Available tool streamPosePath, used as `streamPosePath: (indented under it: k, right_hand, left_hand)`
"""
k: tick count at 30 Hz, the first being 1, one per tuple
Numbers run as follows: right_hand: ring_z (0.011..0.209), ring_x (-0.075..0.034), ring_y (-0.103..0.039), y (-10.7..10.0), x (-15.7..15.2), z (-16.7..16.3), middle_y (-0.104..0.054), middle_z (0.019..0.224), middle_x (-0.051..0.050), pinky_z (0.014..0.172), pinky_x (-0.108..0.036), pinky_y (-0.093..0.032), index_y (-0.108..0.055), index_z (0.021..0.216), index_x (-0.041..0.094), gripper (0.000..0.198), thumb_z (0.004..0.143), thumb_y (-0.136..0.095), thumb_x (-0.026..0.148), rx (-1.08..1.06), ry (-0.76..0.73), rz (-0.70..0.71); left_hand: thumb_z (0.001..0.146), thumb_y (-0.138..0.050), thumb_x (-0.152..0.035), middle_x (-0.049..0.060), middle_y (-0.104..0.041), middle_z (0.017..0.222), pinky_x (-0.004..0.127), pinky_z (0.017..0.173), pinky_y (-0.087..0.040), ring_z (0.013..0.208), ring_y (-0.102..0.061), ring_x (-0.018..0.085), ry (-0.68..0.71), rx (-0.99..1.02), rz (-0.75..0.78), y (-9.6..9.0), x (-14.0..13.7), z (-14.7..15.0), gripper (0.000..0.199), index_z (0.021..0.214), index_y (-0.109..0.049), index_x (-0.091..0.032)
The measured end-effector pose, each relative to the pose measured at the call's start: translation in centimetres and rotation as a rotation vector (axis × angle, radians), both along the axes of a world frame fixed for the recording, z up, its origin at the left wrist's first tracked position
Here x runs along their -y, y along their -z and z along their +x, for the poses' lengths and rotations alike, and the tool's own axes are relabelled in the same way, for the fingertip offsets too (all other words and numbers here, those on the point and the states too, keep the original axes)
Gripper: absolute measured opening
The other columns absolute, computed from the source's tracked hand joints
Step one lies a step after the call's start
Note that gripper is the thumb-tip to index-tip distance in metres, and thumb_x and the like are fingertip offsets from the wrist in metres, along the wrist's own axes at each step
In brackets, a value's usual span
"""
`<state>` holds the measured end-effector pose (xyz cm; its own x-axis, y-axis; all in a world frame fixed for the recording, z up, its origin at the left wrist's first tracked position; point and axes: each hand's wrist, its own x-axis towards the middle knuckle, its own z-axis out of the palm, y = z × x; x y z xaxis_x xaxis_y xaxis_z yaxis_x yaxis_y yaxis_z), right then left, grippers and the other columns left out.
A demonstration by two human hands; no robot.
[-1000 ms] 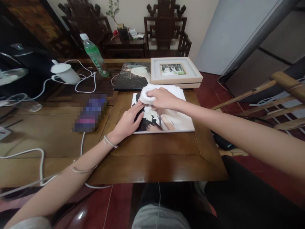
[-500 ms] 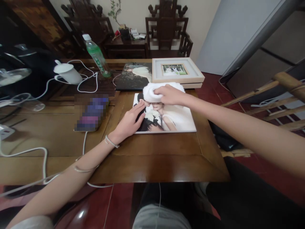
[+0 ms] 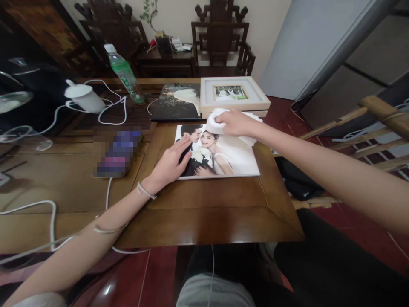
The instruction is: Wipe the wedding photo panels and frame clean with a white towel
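Note:
A photo panel (image 3: 236, 164) printed with a couple's wedding portrait lies flat on the wooden table (image 3: 204, 221). My left hand (image 3: 171, 162) rests on its left edge, fingers stretched out and holding nothing. Bunched in my right hand (image 3: 238, 123) is a white cloth (image 3: 214, 121), pressed on the upper part of the panel. The cloth and that hand hide part of the panel's top edge, and the cloth's loose end spreads to the right behind my fingers.
Behind the panel are a dark photo album (image 3: 175, 102) and a framed photo (image 3: 207, 96) in a pale wooden frame. To the left stand a green-labelled bottle (image 3: 126, 76), a white lidded mug (image 3: 86, 98) and a blurred-out phone (image 3: 119, 153) with a white cable (image 3: 108, 194).
My right hand has slid the cloth to the right along the top of the panel, uncovering the faces in the portrait. My left hand keeps its place on the left edge.

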<state>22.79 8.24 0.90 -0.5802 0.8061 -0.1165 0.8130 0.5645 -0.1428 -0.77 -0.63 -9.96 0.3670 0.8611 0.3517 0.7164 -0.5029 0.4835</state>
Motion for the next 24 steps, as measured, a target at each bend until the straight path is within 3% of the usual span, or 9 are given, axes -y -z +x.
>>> streamPosePath:
  k: [4,9,14,19,24]
  right_hand:
    - [0.078,-0.021,-0.055,-0.1,-0.4,-3.5,-0.066,0.088,-0.007,0.067,-0.031,-0.029,-0.066,0.090,0.017,0.013,0.083,-0.055,0.012,-0.028,-0.063,-0.022]
    - [0.079,-0.019,-0.058,-0.3,-0.4,-7.3,-0.066,0.085,-0.007,0.068,-0.029,-0.030,-0.068,0.091,0.015,0.020,0.084,-0.051,0.006,-0.068,-0.189,-0.034]
    - [0.082,-0.020,-0.061,0.0,-0.1,-9.3,-0.068,0.095,-0.010,0.068,-0.029,-0.032,-0.069,0.094,0.017,0.025,0.084,-0.051,0.003,-0.061,-0.229,0.000]
    - [0.079,-0.021,-0.059,0.4,0.3,-7.9,-0.070,0.102,-0.012,0.066,-0.031,-0.032,-0.070,0.100,0.017,0.028,0.081,-0.054,0.003,-0.026,-0.213,0.005]
    - [0.071,-0.019,-0.051,0.2,0.4,-3.2,-0.066,0.088,-0.008,0.065,-0.030,-0.029,-0.067,0.093,0.016,0.018,0.081,-0.057,0.008,0.011,-0.166,-0.014]
  left_hand:
    - [0.105,-0.042,-0.041,0.015,-0.049,0.158,0.052,0.126,-0.033,0.150,-0.041,0.029,-0.006,0.007,0.012,0.1,-0.1,0.0,0.052,0.147,-0.055,-0.013]
    - [0.105,-0.042,-0.043,0.017,-0.052,0.155,0.049,0.126,-0.034,0.149,-0.044,0.030,-0.028,-0.010,0.014,0.4,-0.2,-0.1,0.053,0.144,-0.058,-0.010]
    - [0.104,-0.042,-0.043,0.016,-0.056,0.153,0.049,0.125,-0.036,0.146,-0.048,0.030,-0.022,-0.002,0.014,0.3,-0.2,-0.1,0.052,0.141,-0.060,-0.011]
    - [0.104,-0.042,-0.040,0.013,-0.058,0.151,0.051,0.124,-0.037,0.144,-0.051,0.030,-0.020,0.001,0.000,0.0,-0.1,0.0,0.050,0.142,-0.060,-0.014]
    - [0.104,-0.041,-0.039,0.016,-0.051,0.157,0.050,0.126,-0.033,0.150,-0.043,0.029,-0.009,-0.002,0.007,0.0,-0.1,0.0,0.052,0.146,-0.056,-0.011]
